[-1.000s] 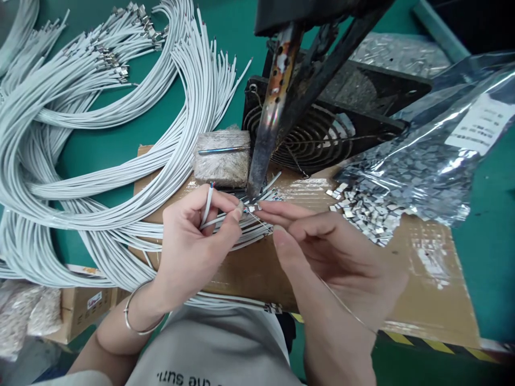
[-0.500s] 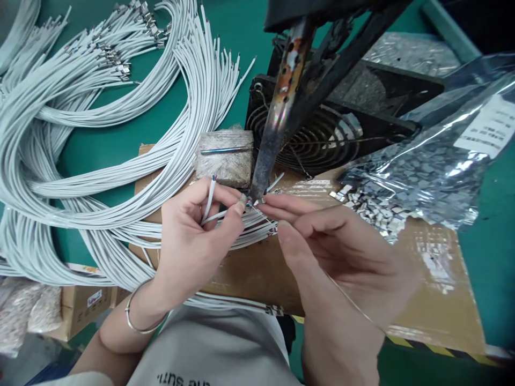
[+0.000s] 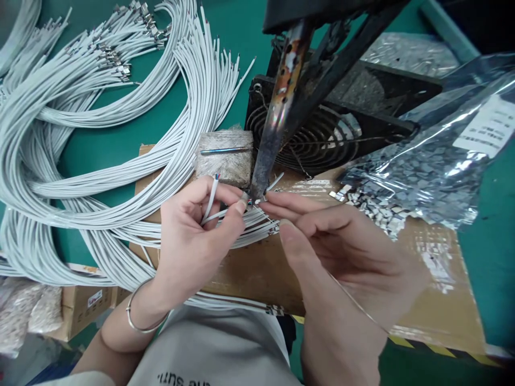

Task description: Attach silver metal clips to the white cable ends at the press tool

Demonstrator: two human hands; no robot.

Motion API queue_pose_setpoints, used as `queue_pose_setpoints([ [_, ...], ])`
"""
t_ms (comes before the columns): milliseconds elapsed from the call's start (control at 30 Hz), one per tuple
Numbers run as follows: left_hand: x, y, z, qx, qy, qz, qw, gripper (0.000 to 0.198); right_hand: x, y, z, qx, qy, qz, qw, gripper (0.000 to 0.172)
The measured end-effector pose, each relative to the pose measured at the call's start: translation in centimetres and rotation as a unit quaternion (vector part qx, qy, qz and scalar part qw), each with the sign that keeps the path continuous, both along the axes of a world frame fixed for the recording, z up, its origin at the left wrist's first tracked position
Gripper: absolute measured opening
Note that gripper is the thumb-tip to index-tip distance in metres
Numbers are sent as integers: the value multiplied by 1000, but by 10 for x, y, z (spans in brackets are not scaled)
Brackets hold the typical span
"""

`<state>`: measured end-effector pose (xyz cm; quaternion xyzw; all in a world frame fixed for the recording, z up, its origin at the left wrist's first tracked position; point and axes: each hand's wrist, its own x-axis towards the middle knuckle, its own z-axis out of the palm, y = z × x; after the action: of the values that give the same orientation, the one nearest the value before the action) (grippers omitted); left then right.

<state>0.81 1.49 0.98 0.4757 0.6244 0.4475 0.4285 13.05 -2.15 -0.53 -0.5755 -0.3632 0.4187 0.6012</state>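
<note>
My left hand [image 3: 205, 225] is closed on a white cable [image 3: 211, 198], pinching it between thumb and fingertips, with its thin coloured wires near the iron's tip. A soldering iron [image 3: 277, 107] slants down from the top, its dark end beside those wires. A small metal connector [image 3: 258, 201] sits at the tip, by the fingers of my right hand [image 3: 333, 236]. A thin solder wire runs across the right palm and out to the tip; the right fingers and thumb are bent around it.
Bundles of white cables [image 3: 96, 187] cover the left. Behind the iron is a black fan [image 3: 314, 139]. A wrapped block [image 3: 225, 166] lies on cardboard [image 3: 257, 273]. Loose connectors [image 3: 374, 212] spill from a silvery bag [image 3: 434, 161] at the right.
The right hand has shifted very slightly to the right and its palm has turned a little. The left hand and the cable have barely moved.
</note>
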Motion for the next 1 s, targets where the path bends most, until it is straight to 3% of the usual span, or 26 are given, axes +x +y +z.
queue_pose_setpoints([
  [500,-1,-1,-1,2,-18,-6,1000,16,0,0,-1,19,-8,-3,1000,21],
  [700,-1,-1,-1,2,-15,-10,1000,16,9,0,-13,56,-5,48,997,19],
  [1000,-2,1,-1,9,-23,-7,1000,18,11,0,-15,60,-12,52,997,18],
])
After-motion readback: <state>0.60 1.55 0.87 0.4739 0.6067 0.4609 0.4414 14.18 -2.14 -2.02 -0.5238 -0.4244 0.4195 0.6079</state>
